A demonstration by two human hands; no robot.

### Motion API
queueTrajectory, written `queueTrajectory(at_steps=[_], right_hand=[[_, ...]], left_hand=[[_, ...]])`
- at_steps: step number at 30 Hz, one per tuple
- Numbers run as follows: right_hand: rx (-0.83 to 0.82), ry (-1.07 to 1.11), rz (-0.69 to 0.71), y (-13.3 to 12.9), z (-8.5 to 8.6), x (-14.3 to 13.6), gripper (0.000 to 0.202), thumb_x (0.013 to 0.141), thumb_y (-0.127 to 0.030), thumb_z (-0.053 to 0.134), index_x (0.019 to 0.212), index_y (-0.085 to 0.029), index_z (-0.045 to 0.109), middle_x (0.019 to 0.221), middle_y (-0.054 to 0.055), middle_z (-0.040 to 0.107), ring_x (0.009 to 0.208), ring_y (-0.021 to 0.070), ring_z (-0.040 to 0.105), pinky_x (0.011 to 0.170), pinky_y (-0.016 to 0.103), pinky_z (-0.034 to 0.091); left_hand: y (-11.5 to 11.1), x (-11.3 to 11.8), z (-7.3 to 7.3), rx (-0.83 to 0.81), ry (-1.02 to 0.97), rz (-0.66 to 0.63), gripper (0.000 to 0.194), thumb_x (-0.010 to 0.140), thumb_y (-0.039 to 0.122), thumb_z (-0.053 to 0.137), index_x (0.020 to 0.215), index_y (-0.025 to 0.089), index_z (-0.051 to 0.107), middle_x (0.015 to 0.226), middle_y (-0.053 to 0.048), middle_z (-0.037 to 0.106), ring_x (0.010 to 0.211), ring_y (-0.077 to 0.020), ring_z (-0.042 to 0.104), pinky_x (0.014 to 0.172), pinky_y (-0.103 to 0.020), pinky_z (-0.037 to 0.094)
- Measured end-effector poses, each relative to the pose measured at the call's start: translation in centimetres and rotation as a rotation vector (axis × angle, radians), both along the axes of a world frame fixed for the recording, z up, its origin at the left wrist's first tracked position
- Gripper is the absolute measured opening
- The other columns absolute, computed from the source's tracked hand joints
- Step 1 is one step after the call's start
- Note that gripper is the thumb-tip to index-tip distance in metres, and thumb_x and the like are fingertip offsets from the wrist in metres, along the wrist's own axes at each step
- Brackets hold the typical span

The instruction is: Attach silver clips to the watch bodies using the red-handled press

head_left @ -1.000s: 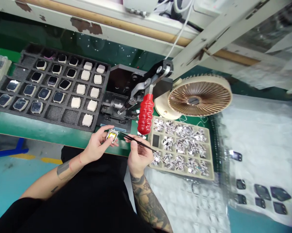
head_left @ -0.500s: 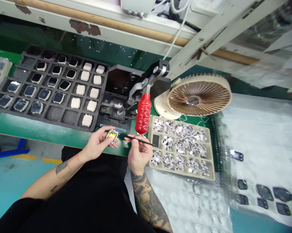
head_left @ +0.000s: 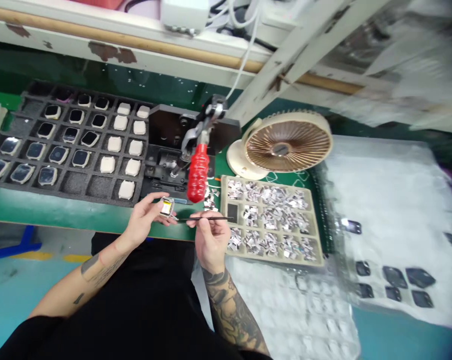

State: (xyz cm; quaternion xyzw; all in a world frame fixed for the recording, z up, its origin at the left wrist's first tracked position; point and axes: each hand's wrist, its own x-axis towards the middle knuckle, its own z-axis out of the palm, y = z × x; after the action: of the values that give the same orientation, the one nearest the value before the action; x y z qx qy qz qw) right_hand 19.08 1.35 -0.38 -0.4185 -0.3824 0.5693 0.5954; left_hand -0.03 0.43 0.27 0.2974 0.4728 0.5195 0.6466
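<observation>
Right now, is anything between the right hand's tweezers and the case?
Nothing visible. The tweezers in the right hand point toward the case in the left hand; whether they touch it, I cannot tell.

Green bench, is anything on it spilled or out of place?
Yes. Small silvery pieces lie scattered on the green bench, showing between the red handle and the beige tray. They look odd there because similar-looking pieces sit inside the tray's compartments.

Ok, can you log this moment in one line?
left hand: holds open watch case; right hand: holds thin black tool; red handle: untouched
</observation>
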Motion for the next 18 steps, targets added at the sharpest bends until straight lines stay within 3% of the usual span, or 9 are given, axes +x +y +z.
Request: queueTrajectory(at_steps=[2, 4, 8, 10, 12, 14, 15, 18], right_hand=[[0.009, 0.047, 0.028, -0.4, 1.6, 1.8, 0.025, 0.095, -0.043, 0.085, 0.099, -0.024, 0.068, 0.087, 0.001, 0.079, 0.066, 0.0144, 0.074, 0.062, 0.028, 0.063], [0.045, 0.049, 0.013, -0.3, 3.6, 5.3, 0.028, 0.095, -0.046, 0.084, 0.097, -0.025, 0.066, 0.081, 0.0, 0.074, 0.062, 0.0139, 0.068, 0.054, 0.025, 0.057], [0.227, -0.112, -0.144, 1.4, 7.9, 16.4, 0.04, 0.086, -0.055, 0.087, 0.084, -0.025, 0.059, 0.061, -0.005, 0.056, 0.048, 0.0118, 0.049, 0.045, 0.026, 0.046], [0.311, -0.261, -0.375, 3.3, 9.4, 21.6, 0.045, 0.08, -0.057, 0.091, 0.081, -0.025, 0.059, 0.062, -0.005, 0.056, 0.048, 0.0115, 0.051, 0.048, 0.028, 0.049], [0.35, -0.445, -0.793, 5.6, 10.1, 24.9, 0.042, 0.082, -0.056, 0.089, 0.089, -0.022, 0.066, 0.076, -0.001, 0.069, 0.059, 0.0148, 0.065, 0.059, 0.032, 0.059], [0.365, -0.556, -1.069, 7.4, 9.9, 25.7, 0.042, 0.09, -0.057, 0.082, 0.102, -0.019, 0.072, 0.095, 0.006, 0.078, 0.077, 0.0203, 0.077, 0.074, 0.038, 0.066], [0.371, -0.594, -1.112, 7.8, 9.5, 25.3, 0.042, 0.093, -0.057, 0.079, 0.107, -0.017, 0.074, 0.101, 0.008, 0.08, 0.085, 0.0224, 0.08, 0.081, 0.041, 0.067], [0.381, -0.724, -0.976, 6.6, 7.6, 21.4, 0.031, 0.098, -0.048, 0.076, 0.109, -0.019, 0.081, 0.108, 0.009, 0.081, 0.098, 0.0238, 0.08, 0.092, 0.045, 0.067]], left_hand=[[0.5, 0.3, 0.6, -0.038, 0.034, 0.017, 0.062, 0.094, 0.052, 0.083, 0.139, 0.014, 0.061, 0.096, -0.013, 0.085, 0.076, -0.0268, 0.084, 0.068, -0.034, 0.066], [0.6, 0.8, 0.7, -0.033, 0.094, 0.005, 0.065, 0.091, 0.05, 0.087, 0.139, 0.014, 0.061, 0.095, -0.012, 0.085, 0.075, -0.026, 0.084, 0.067, -0.033, 0.066], [0.1, 1.3, -0.5, 0.034, 0.244, -0.039, 0.065, 0.096, 0.052, 0.082, 0.145, 0.016, 0.058, 0.1, -0.012, 0.085, 0.082, -0.0282, 0.085, 0.074, -0.04, 0.069], [-0.4, 1.2, -1.4, 0.058, 0.304, -0.078, 0.067, 0.099, 0.052, 0.079, 0.152, 0.018, 0.055, 0.105, -0.011, 0.085, 0.089, -0.0302, 0.085, 0.081, -0.046, 0.07], [-0.7, 1.0, -2.1, 0.07, 0.339, -0.117, 0.069, 0.1, 0.052, 0.077, 0.156, 0.02, 0.053, 0.108, -0.011, 0.085, 0.094, -0.0317, 0.085, 0.087, -0.05, 0.071], [-0.9, 0.9, -2.4, 0.075, 0.354, -0.128, 0.065, 0.101, 0.053, 0.076, 0.154, 0.02, 0.056, 0.111, -0.011, 0.085, 0.097, -0.0324, 0.085, 0.09, -0.052, 0.071], [-1.0, 0.9, -2.4, 0.079, 0.359, -0.12, 0.061, 0.102, 0.053, 0.075, 0.151, 0.02, 0.059, 0.112, -0.011, 0.085, 0.097, -0.0324, 0.085, 0.089, -0.051, 0.071], [-0.9, 1.1, -2.0, 0.099, 0.372, -0.082, 0.044, 0.103, 0.05, 0.074, 0.133, 0.018, 0.067, 0.114, -0.013, 0.085, 0.098, -0.0316, 0.085, 0.086, -0.046, 0.07]])
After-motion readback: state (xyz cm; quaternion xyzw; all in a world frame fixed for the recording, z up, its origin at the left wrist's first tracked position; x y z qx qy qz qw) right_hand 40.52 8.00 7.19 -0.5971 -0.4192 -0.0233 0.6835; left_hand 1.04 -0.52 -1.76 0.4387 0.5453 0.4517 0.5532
